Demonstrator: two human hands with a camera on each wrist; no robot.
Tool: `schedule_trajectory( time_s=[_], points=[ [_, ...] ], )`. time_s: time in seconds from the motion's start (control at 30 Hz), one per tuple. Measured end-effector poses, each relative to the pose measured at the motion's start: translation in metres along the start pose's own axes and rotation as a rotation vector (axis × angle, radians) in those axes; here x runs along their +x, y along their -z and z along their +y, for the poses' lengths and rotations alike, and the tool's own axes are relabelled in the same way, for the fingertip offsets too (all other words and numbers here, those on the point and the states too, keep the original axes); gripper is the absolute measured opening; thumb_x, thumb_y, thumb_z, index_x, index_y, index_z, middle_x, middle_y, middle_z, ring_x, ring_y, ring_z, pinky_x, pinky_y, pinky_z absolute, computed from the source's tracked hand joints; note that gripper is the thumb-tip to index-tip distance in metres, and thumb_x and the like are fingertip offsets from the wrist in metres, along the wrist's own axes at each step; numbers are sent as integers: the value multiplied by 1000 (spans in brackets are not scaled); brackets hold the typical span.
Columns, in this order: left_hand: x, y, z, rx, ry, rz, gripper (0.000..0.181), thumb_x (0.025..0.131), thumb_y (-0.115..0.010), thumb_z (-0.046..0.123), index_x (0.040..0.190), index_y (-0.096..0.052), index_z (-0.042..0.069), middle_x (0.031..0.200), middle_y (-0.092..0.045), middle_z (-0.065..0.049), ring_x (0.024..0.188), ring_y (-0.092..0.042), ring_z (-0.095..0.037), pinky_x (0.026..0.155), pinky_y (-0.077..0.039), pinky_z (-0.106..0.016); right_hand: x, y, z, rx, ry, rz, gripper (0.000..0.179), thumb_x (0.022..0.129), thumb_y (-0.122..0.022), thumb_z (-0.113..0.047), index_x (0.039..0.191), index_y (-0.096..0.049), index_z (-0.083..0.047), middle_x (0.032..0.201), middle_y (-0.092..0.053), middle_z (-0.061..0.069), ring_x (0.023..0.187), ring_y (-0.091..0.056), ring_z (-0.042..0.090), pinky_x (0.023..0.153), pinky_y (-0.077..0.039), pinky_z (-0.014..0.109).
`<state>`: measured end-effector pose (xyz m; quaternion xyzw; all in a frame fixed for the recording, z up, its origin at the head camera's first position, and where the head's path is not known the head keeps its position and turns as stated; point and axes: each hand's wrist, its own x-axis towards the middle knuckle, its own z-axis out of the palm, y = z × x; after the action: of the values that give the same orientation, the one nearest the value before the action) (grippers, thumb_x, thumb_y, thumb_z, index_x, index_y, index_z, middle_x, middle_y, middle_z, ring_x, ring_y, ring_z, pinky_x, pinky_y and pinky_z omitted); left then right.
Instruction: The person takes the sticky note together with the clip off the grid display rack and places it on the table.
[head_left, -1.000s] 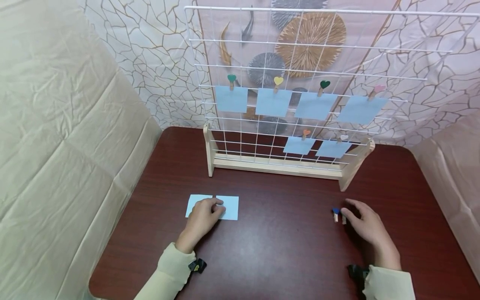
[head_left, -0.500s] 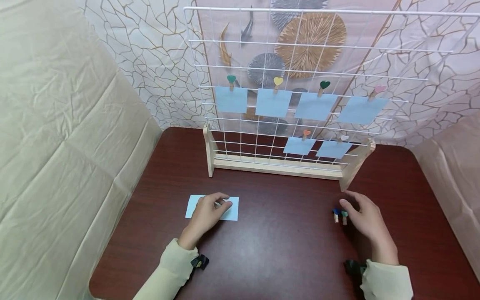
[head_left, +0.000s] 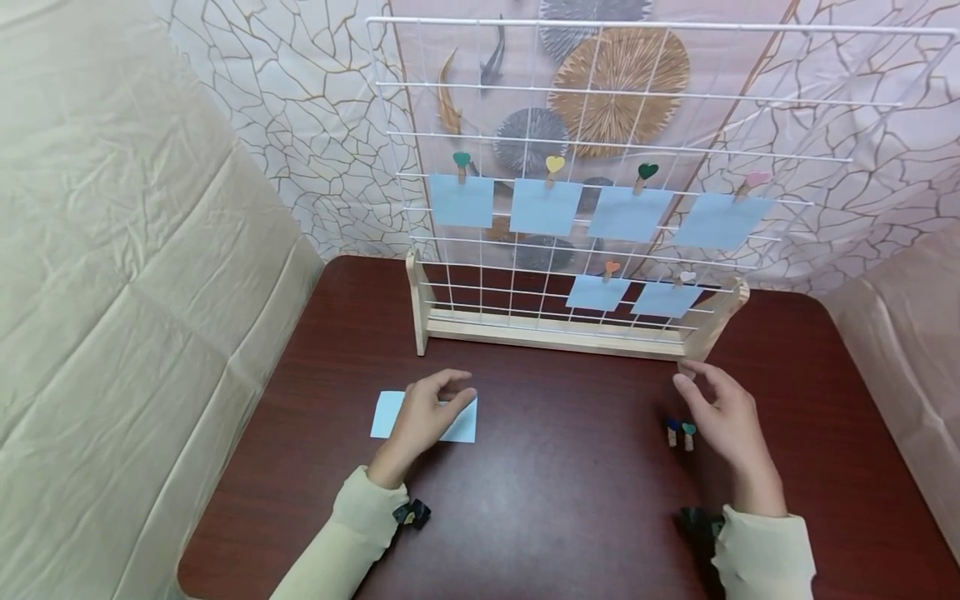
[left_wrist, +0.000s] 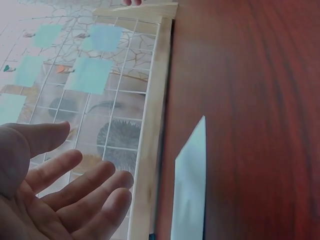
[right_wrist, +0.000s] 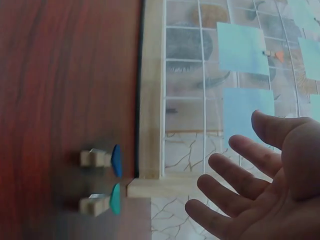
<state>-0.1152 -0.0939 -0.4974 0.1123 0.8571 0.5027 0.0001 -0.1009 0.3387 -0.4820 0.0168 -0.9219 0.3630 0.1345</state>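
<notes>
My left hand [head_left: 431, 412] hovers over two light-blue paper cards, its fingers loosely bent and nothing between them. One card [head_left: 386, 414] shows on its left and the other [head_left: 463, 425] on its right; the hand hides their middle parts. In the left wrist view the fingers [left_wrist: 100, 180] are spread apart from the card [left_wrist: 191, 185]. On the right, my right hand [head_left: 731, 421] is raised beside two small wooden clothespins. One clothespin has a blue heart [right_wrist: 116, 161], the other a green heart [right_wrist: 115, 199]. The right hand's palm holds nothing.
A white wire grid [head_left: 540, 287] in a wooden stand [head_left: 555, 332] rises at the back of the dark red table [head_left: 555, 467]. Several light-blue cards [head_left: 545, 207] hang on it by heart clothespins [head_left: 555, 165], in an upper and a lower row.
My left hand has lifted and moved right and forward off the cards. My right hand has moved forward and slightly left, away from the clothespins. The cards and clothespins stay put.
</notes>
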Motion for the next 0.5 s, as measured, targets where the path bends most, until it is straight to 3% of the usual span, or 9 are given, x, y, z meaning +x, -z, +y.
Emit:
schedule_trajectory(
  time_s=[0.07, 0.27, 0.33, 0.5],
  points=[
    [3, -2, 2, -7, -5, 2, 32, 101, -75, 27, 130, -74, 12, 113, -78, -5, 97, -77, -20, 80, -62, -38, 2, -1, -3, 15, 1, 2, 38, 108, -64, -24, 137, -67, 0, 130, -68, 23, 110, -62, 32, 83, -44, 23],
    [11, -8, 7, -68, -26, 23, 36, 101, -75, 20, 134, -70, 10, 113, -78, -9, 97, -77, -21, 83, -62, -39, 10, -3, -13, 93, 22, 38, 35, 105, -67, -18, 137, -69, -3, 130, -70, 23, 96, -54, -15, 80, -43, 13],
    [14, -10, 9, -89, -34, 29, 37, 100, -75, 19, 136, -69, 11, 114, -78, -11, 98, -77, -22, 84, -62, -41, 13, -4, -16, 121, 34, 51, 34, 105, -68, -16, 136, -69, -2, 130, -70, 24, 96, -52, -21, 80, -42, 9],
    [20, -14, 13, -138, -63, 29, 40, 101, -74, 19, 140, -67, 11, 121, -75, -18, 104, -76, -25, 87, -61, -46, 21, -6, -25, 166, 41, 41, 36, 106, -66, -16, 139, -67, -3, 140, -65, 23, 105, -54, -20, 83, -43, 5]
  ],
)
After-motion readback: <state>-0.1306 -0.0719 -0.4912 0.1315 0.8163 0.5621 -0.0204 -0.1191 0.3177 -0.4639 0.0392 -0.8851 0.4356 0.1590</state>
